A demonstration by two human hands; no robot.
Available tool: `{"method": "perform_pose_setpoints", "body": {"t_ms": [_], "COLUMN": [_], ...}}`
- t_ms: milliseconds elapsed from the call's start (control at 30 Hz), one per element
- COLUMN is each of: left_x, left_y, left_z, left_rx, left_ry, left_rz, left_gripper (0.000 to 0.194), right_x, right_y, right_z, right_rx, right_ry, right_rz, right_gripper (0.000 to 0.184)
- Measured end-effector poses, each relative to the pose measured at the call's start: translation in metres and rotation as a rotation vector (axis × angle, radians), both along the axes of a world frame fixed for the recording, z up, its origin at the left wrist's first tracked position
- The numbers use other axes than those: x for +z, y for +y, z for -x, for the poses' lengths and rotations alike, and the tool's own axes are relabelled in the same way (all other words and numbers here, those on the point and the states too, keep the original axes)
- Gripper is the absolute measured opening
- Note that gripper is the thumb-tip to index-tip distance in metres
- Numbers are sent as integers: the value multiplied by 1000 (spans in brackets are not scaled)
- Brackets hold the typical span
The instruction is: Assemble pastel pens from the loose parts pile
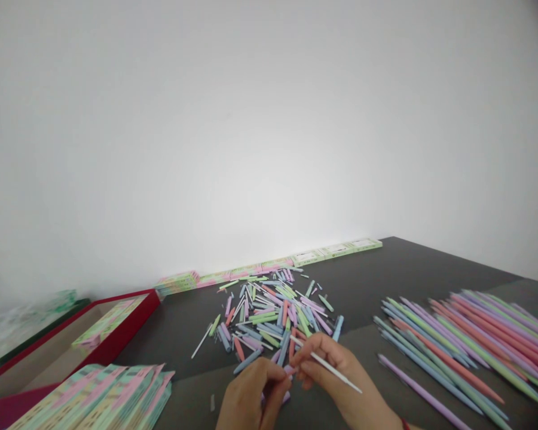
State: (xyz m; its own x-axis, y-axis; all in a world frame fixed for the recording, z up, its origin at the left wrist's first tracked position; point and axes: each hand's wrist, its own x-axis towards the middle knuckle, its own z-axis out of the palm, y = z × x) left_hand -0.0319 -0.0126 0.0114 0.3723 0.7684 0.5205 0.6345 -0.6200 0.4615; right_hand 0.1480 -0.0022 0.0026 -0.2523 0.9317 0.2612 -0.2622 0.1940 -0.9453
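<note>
Head view: your R hand (336, 364) pinches a thin white paper stick (343, 378), L hand (251, 397) pinches a small pink paper bit (289, 370); pastel paper tube heap (269, 316) just past fingertips. Loose pinch = slip into heap.

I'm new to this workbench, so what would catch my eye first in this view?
A heap of short pastel sticks sits midway along the dark table, with long pastel sticks fanned out to its right. At bottom centre, the right hand holds a thin white stick beside the left hand.
</note>
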Motion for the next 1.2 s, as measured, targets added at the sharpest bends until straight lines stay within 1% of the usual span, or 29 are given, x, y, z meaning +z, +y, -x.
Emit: {"method": "perform_pose_setpoints", "body": {"t_ms": [67,167,333,533,700,800,867,900,933,1000,1067,1133,1200], "left_x": [-4,-8,-10,-12,-15,-13,-8,-6,-4,-1,0,0,-1], "left_y": [2,4,6,7,6,5,6,6,7,9,11,12,13], "left_z": [2,3,4,5,5,5,5,5,4,4,5,6,7], "left_rx": [-27,-36,-12,-74,-104,-71,-31,-34,-59,-159,-262,-298,-284], "left_ry": [66,118,144,176,224,198,139,88,17,-176,-349,-425,-415], "left_rz": [-96,-162,-174,-217,-224,-103,52,144,239,423,582,677,696], "left_gripper": [10,10,21,18,19,18,17,17,16,13,17,22,22], "right_x": [0,-1,-8,-12,-17,-24,-28,-30,-31,-33,-32,-31,-27], "right_y": [-1,-2,-2,0,-1,-1,0,1,3,7,9,10,8], "right_z": [1,2,5,4,6,11,14,15,16,16,15,14,13], "right_rx": [8,31,80,127,112,138,176,188,193,189,194,199,186], "right_ry": [-46,-94,-67,-50,-74,-64,-24,0,22,65,98,107,84], "right_rz": [-9,-9,13,32,18,47,79,93,105,128,158,172,160], "right_gripper": [20,23,23,23,19,20,24,26,28,31,33,33,31]}}
